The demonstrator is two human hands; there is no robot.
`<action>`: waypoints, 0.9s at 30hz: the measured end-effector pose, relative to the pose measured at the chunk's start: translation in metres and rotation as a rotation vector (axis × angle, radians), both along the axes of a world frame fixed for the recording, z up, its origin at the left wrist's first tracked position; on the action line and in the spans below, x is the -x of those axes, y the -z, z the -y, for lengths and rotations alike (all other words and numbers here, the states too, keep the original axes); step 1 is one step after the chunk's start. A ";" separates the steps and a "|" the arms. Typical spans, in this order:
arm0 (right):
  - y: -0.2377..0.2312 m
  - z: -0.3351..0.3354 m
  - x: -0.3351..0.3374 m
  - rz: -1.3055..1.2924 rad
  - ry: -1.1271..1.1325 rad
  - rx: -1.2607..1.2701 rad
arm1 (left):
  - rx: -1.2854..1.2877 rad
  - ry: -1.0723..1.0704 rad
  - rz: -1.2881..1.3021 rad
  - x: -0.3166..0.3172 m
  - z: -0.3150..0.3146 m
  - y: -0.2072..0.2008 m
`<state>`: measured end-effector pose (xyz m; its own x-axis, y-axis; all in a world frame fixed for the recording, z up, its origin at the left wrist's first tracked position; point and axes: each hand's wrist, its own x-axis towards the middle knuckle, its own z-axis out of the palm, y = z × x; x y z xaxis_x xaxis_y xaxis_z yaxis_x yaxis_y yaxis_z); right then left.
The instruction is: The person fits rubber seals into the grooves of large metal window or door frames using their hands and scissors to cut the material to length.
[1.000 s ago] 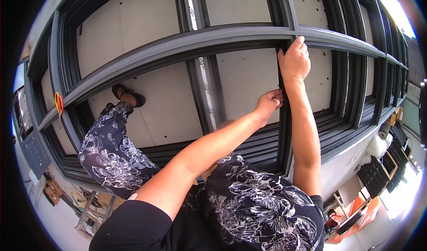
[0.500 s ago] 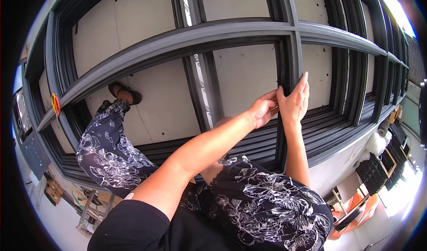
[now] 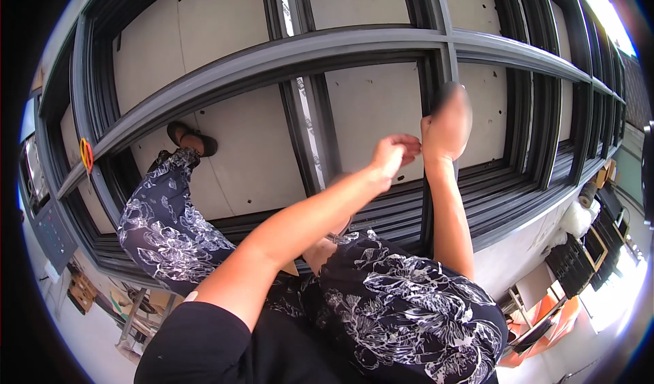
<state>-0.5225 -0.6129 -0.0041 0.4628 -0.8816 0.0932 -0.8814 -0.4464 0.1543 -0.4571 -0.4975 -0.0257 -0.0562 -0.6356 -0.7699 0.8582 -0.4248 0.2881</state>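
Dark grey metal frames (image 3: 272, 56) lie stacked beneath me, crossed by long bars. My right hand (image 3: 446, 131) rests against an upright bar (image 3: 449, 62) of the top frame, near where it meets the long crossbar. A blurred patch hides its fingers. To the left of that bar, my left hand (image 3: 395, 158) hangs over a pale panel opening, apart from the metal. Its fingers reach toward the bar, loosely extended, and no object shows in them.
Orange-handled scissors (image 3: 86, 156) hang on the frame's left side. My foot (image 3: 192, 139) stands on the pale board (image 3: 248, 146) inside one opening. Dark profiles (image 3: 575, 265) and a white bundle (image 3: 579, 215) lie off to the right. A grey control panel (image 3: 51, 234) is at far left.
My left hand has come away from the bar, moving slightly left. My right hand has shifted a little up along the bar and its fingers are now blurred.
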 end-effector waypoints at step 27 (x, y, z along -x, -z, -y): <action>0.000 -0.023 0.024 -0.001 0.112 0.058 | -0.509 0.169 2.093 -0.413 -0.091 -0.004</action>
<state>-0.5464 -0.5898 -0.0039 0.3620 -0.9209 0.1448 -0.9250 -0.3357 0.1780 -0.0438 -0.4061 -0.0219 0.8526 -0.4912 0.1782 -0.5204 -0.7672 0.3751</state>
